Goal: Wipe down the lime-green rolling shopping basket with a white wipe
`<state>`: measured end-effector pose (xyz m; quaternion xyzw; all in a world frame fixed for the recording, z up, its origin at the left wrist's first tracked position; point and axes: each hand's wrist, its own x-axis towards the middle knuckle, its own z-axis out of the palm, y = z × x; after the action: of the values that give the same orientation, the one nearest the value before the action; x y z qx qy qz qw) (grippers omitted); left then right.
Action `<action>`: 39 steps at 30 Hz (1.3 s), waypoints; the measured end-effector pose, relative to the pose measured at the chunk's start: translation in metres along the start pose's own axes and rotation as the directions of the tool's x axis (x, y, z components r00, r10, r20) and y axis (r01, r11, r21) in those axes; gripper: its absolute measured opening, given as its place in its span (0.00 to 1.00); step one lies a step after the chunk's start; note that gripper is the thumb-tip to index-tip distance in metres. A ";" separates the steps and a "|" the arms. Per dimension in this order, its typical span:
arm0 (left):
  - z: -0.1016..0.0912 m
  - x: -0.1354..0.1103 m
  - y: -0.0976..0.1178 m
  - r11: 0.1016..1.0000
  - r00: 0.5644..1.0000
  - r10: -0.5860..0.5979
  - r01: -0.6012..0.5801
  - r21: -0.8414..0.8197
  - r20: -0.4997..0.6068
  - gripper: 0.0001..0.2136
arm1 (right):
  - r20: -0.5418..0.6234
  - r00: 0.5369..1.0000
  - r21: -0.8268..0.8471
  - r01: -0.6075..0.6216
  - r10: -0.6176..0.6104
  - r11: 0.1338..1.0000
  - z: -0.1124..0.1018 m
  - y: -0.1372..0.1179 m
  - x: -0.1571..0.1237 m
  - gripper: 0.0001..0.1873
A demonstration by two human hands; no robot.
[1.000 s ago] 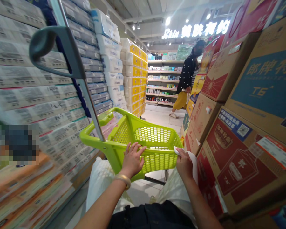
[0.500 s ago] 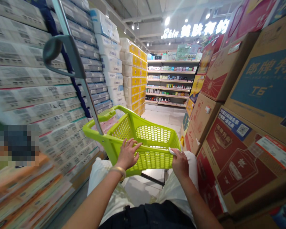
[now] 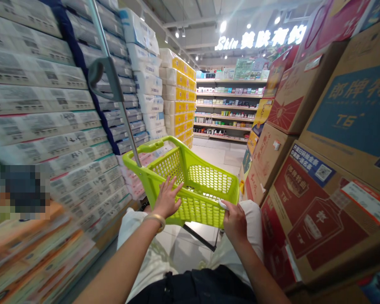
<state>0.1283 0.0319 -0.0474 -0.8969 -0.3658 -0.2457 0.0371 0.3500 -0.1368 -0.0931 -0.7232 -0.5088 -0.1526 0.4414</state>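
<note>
A lime-green wheeled shopping basket (image 3: 199, 198) with lattice walls stands in front of my knees, and no goods are visible in it. From its left end rises a metal pole (image 3: 128, 126) with a grey handle (image 3: 115, 82). My left hand (image 3: 167, 200), wearing a gold bangle, rests on the near rim with fingers spread. At the right part of this rim, my right hand (image 3: 236, 221) is closed, pinching a small white item (image 3: 222, 204) whose kind I cannot make out. Its fingers appear to touch the rim.
Stacked white paper packs (image 3: 50, 101) line the left side, with yellow-and-white packs (image 3: 180, 99) farther on. Cardboard cartons (image 3: 323, 207) rise close on the right. Beyond the tiled floor (image 3: 212, 148) stand shelves (image 3: 229, 95) of small products. A blurred-out patch hides something at left.
The basket has turned a little, its pole and left end shifting right. My right hand has slid slightly left along the rim with the white item. My left hand has moved slightly up and left.
</note>
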 end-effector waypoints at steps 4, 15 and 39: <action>0.003 0.004 -0.005 0.999 0.999 -0.036 0.036 -0.020 0.011 0.30 | 0.006 0.998 0.019 0.062 -0.062 0.998 0.001 -0.007 -0.015 0.23; 0.014 -0.012 0.025 0.983 0.997 0.057 -0.046 -0.180 0.054 0.42 | 0.011 0.989 0.106 0.143 -0.145 0.984 0.013 -0.027 -0.027 0.25; 0.016 -0.053 0.052 0.960 0.983 0.177 -0.161 -0.229 0.048 0.36 | 0.178 0.879 0.325 0.372 -0.443 0.870 0.002 -0.055 -0.044 0.22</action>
<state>0.1378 -0.0357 -0.0804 -0.9312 -0.2589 -0.2506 -0.0558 0.2825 -0.1567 -0.0965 -0.5417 -0.7180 -0.0782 0.4302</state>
